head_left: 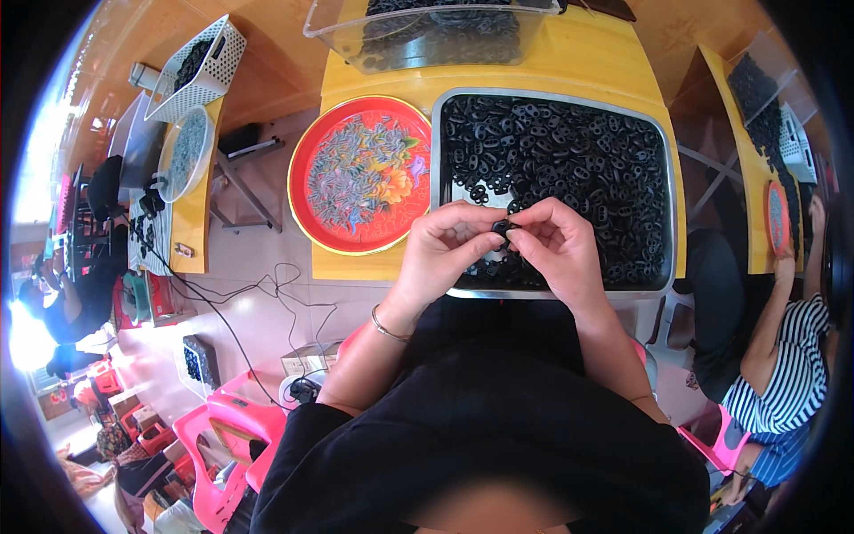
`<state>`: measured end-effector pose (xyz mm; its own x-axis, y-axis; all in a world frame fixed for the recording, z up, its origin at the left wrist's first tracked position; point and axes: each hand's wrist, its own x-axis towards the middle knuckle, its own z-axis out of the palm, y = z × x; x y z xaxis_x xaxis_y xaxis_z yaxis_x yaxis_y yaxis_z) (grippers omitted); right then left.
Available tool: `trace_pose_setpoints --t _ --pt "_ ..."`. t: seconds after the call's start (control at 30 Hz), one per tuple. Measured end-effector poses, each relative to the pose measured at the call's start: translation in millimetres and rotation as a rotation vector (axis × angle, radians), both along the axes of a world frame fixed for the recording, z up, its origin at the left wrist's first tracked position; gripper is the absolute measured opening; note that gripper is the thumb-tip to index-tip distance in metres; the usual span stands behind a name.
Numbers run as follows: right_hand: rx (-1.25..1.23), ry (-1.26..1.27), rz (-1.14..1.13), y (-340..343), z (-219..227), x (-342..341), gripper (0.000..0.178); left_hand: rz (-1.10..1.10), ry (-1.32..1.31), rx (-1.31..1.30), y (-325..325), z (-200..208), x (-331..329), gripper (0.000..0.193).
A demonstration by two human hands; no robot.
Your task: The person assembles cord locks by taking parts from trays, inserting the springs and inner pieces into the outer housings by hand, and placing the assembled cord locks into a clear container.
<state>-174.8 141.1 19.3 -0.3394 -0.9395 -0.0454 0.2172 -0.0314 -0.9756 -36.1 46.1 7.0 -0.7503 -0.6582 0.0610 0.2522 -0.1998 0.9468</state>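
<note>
The yellow table (594,55) is the largest thing here. On it stands a metal tray (569,294), filled with many small black pieces (587,160). Behind it is a clear bin (349,44), also with dark pieces inside. To the left is a round red tray (301,200) with small grey pieces (342,178). Over the metal tray, the left hand (454,242) and right hand (559,242) meet; their fingers are narrow, pinching one black piece (503,228) between them.
</note>
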Motion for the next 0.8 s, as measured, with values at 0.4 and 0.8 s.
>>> trace_pose_setpoints --t 0.4,0.8 --pt "0.037 -0.005 0.036 0.5 4.7 -4.2 0.011 -0.026 0.033 0.126 0.2 -2.3 2.6 0.019" --pt "0.070 -0.044 0.070 1.7 5.0 -4.3 0.012 -0.032 -0.023 0.133 1.7 4.0 4.1 0.018"
